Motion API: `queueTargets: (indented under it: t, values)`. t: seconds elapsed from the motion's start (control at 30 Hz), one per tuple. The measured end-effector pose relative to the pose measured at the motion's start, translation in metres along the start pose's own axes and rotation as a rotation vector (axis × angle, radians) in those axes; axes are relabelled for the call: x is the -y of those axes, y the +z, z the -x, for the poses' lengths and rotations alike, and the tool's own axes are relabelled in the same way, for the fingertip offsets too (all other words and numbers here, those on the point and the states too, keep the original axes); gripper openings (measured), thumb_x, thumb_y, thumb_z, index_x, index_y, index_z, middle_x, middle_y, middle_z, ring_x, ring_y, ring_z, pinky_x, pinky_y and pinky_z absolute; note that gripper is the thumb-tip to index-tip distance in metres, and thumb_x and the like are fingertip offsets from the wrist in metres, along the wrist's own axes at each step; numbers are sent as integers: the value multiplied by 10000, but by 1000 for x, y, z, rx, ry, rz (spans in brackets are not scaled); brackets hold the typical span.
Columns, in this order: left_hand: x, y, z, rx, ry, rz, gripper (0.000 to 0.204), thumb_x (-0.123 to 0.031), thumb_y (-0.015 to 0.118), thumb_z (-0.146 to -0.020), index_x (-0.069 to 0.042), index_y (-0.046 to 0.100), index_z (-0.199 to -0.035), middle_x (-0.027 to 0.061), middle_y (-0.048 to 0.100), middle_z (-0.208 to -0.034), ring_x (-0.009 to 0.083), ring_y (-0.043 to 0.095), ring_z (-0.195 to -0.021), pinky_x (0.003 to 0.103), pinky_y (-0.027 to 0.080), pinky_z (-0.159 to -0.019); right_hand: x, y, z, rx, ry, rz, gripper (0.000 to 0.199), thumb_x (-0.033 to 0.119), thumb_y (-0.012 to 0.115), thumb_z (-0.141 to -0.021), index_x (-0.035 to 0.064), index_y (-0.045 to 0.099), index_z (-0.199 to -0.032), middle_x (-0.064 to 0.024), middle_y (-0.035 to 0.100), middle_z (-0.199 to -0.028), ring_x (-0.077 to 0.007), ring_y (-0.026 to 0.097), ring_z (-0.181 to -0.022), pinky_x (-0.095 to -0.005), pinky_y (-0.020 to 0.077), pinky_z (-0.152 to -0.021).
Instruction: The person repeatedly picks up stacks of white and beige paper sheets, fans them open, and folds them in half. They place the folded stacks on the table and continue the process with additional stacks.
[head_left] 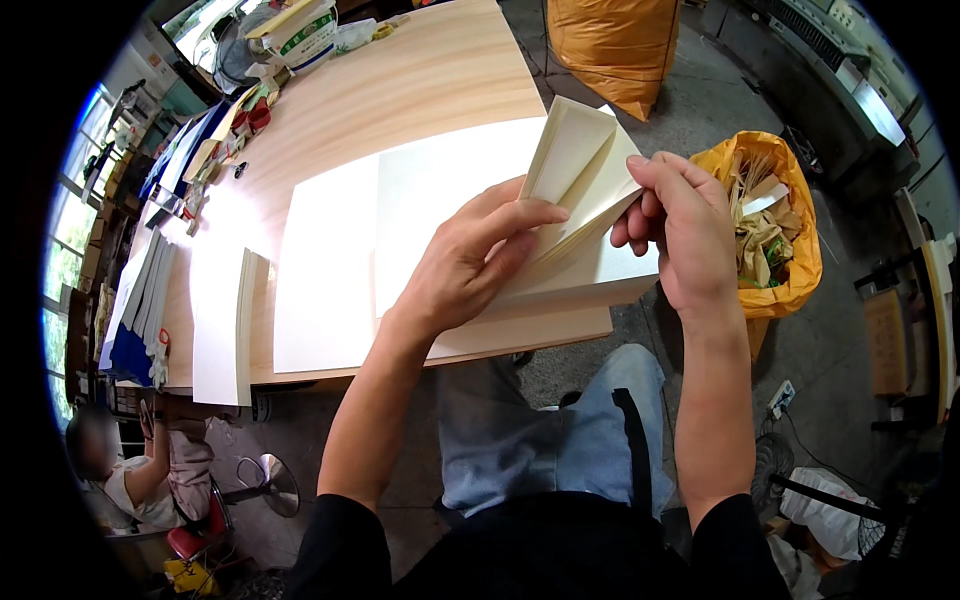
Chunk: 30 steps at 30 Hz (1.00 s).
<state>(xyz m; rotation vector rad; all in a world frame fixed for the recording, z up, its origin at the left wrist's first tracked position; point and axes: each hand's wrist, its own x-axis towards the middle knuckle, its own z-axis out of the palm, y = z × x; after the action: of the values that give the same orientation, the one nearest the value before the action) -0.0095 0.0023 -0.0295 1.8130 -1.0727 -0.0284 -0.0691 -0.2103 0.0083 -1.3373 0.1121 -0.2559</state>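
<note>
My left hand (465,262) is closed round a folded piece of cream paper (562,145), thumb on top, above the right side of the table. The paper's upper folds stand apart, so a gap shows between its layers. At its right edge my right hand (690,225) pinches a corner between thumb and curled fingers. Large white sheets (328,270) lie stacked beneath both hands, and the stack's right end reaches past the table edge. Further left, a narrow stack of white strips (220,325) overhangs the front edge.
An orange bag of scraps (800,265) stands to the right; a bigger orange sack (610,50) is beyond the table. Grey and blue folders (150,285), scissors and a white bucket (303,38) line the table's left side. Another person (150,470) sits at lower left near a round metal stool base.
</note>
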Motion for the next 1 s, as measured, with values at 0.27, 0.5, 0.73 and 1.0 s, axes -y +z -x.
queueTargets:
  t: [0.27,0.5,0.73,1.0]
  values:
    - [7,1,0,-90,68,-28,539,-99,867,-705,-68,646,-1195,105,661,-1139,249,614,-1129,361,468,-977,-1,-4,0,46,-50,67,328,272,605,-964,86,556,-699,5,553,-567,-100,596,-515,-221,401,-468]
    - [-2,12,-1,-200,92,-83,505,14,585,-900,-153,575,-1377,162,601,-1329,327,596,-1201,386,488,-992,-12,6,0,-131,-505,704,393,331,615,-967,105,500,-666,23,494,-534,-74,520,-457,-194,354,-436]
    - [0,2,-1,-36,134,-159,408,-77,669,-889,-102,613,-1293,164,573,-1355,327,562,-1250,399,426,-1064,-4,2,0,22,-43,-1,347,239,593,-964,119,487,-656,0,531,-547,-119,592,-490,-217,400,-457]
    - [1,4,-1,-106,95,-86,664,-29,870,-647,-174,643,-1254,121,588,-1347,323,552,-1265,421,482,-1037,-7,-4,1,47,-103,42,364,270,589,-978,116,496,-661,-7,541,-546,-119,602,-493,-209,399,-450]
